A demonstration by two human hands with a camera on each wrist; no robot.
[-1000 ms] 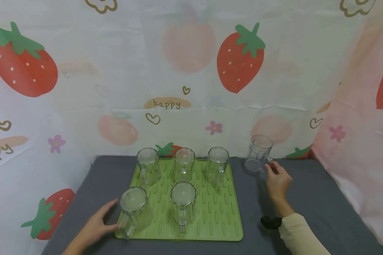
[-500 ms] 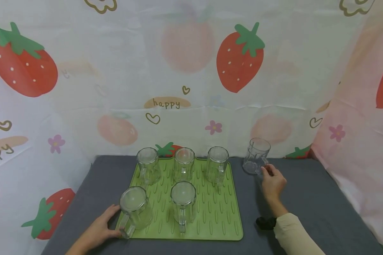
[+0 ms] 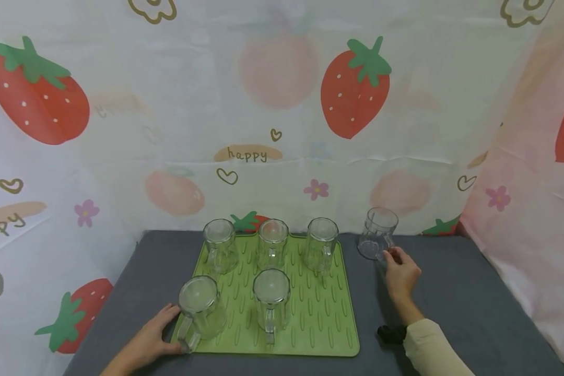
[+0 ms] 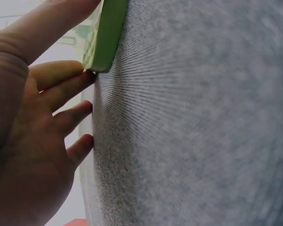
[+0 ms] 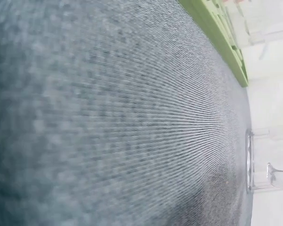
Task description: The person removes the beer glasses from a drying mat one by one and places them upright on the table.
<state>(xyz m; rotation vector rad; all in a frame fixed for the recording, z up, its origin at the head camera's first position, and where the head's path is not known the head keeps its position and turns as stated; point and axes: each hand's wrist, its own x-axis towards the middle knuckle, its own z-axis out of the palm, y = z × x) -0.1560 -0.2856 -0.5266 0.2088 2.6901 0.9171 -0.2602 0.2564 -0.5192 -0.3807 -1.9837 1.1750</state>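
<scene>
At the back right, my right hand [image 3: 402, 271] pinches the handle of an upright clear glass mug [image 3: 378, 235]. The mug's base is close over the grey cloth in the right wrist view, where part of the glass [image 5: 250, 160] shows. My left hand [image 3: 148, 337] lies at the left front corner of a green ridged mat [image 3: 319, 334], fingers extended and thumb apart. Its fingertips are right at the mat's edge in the left wrist view. Beside it, an upside-down glass mug [image 3: 204, 313] stands on the mat, handle toward the thumb.
Another upside-down mug [image 3: 271, 303] stands at the front middle of the mat. Along the back stand three more: left mug [image 3: 221, 248], middle mug [image 3: 272, 248], right mug [image 3: 321, 248]. Grey cloth [image 3: 465, 303] covers the table. A strawberry-printed curtain [image 3: 282, 115] hangs behind.
My right hand has brought the held mug slightly left and lower. My left hand has shifted a little toward the mat's corner. The mugs on the mat stay in place.
</scene>
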